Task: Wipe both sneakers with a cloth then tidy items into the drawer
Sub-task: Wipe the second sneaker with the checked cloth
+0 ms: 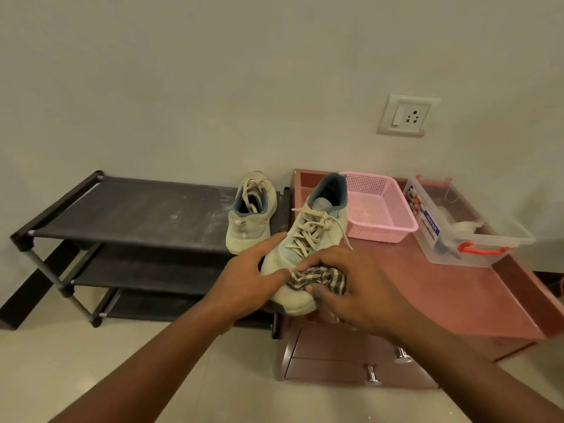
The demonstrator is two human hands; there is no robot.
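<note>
As a person's left hand [247, 279] holds a pale green sneaker [308, 236] with its grip clamped on the shoe's side, the right hand [354, 288] has its grip clamped on a striped cloth [317, 279] pressed to the toe. The sneaker points toe toward the camera at the near left corner of a reddish desk [427, 288], above closed drawers [329, 346]. A second sneaker [251, 212] stands on the top shelf of a black shoe rack [137, 209] just beside the desk. Farther back on the desk, a pink basket [393, 190] sits beside a clear plastic box [476, 254] with an orange handle.
</note>
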